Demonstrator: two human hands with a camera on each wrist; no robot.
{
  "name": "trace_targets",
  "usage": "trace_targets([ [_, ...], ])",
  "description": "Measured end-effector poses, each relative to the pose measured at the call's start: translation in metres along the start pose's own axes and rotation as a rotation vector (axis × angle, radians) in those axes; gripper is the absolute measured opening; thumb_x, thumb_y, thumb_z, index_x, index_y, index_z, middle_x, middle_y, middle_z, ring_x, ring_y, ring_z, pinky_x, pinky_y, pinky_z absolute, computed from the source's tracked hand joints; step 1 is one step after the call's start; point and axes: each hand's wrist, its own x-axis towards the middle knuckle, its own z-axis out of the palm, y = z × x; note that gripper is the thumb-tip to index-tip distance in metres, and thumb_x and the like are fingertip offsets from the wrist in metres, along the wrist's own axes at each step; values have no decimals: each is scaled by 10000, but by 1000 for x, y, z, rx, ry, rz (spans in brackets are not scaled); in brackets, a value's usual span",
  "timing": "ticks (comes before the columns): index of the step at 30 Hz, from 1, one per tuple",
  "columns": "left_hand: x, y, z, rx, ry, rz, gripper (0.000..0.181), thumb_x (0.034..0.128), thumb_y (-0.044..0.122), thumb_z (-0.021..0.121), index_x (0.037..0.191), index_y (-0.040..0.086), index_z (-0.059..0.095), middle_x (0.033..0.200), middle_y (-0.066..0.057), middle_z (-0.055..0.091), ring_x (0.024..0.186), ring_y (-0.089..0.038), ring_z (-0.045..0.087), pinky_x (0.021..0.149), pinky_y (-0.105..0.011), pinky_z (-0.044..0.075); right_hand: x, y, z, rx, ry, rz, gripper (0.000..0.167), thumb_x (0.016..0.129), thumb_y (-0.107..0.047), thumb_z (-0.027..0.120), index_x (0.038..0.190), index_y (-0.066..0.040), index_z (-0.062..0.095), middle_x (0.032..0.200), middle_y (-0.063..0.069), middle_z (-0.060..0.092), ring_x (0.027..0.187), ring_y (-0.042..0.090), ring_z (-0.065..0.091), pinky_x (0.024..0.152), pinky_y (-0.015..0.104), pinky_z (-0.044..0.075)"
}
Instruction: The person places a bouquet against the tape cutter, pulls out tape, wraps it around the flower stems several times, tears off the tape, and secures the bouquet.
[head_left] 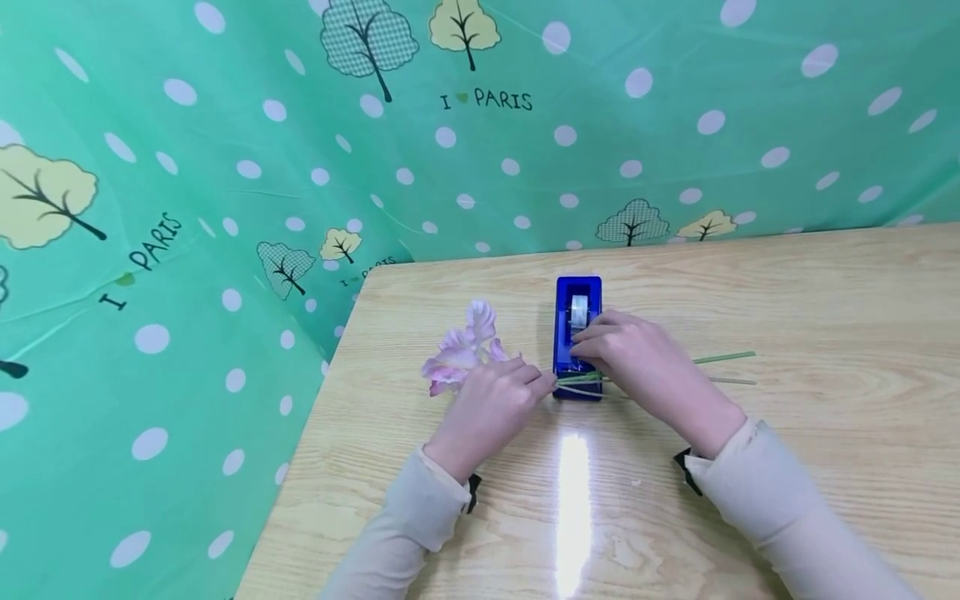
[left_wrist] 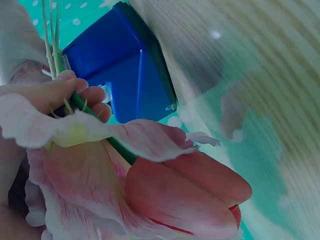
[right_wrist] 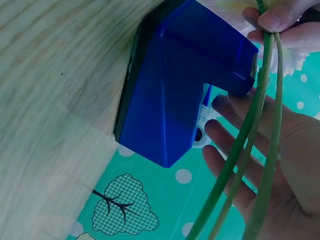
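Observation:
My left hand [head_left: 495, 400] pinches several thin stems [right_wrist: 222, 187] just below the blooms. A pale pink, ruffled flower [head_left: 453, 358] lies to its left in the head view. In the left wrist view, a reddish tulip [left_wrist: 185, 195] shows beside the ruffled petals. The stems run right, across the front of a blue tape dispenser [head_left: 561, 333] and under my right hand [head_left: 637, 354]. That hand reaches into the dispenser between the tape roll [head_left: 579, 308] and the toothed cutter [right_wrist: 255, 65]. Its visible fingers are loosely extended; the thumb is hidden, as is any grip on the tape.
A light wooden table [head_left: 825, 317] carries everything. Behind and to the left hangs a green curtain [head_left: 247, 217] with white dots and printed trees. The loose stem ends [head_left: 723, 358] stick out past my right wrist.

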Motion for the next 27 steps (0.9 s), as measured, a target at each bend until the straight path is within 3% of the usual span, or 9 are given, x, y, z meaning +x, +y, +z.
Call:
trace_targets([
  [7,-2,1,-2,4,-8,3,156,902,97,705,986,210,773,904,73,755,762,-75,685,637,-186,543,1,-2,0,-15,-9,-7,188,828,-55,781,1013,-86,777,1040,64,750,1017,242,684,879,381,570],
  [13,-2,2,-2,9,0,9,150,902,99,701,975,213,766,903,80,753,790,-69,699,680,-195,560,-1,0,2,-17,-9,-30,227,807,15,779,1017,-70,768,1062,71,740,1032,248,672,884,385,567],
  [27,1,4,-6,-20,-43,1,124,925,105,690,978,199,752,897,81,748,743,-60,665,625,-164,518,1,12,10,5,86,-114,131,826,-48,783,952,-79,761,981,40,726,961,208,653,848,354,567],
])
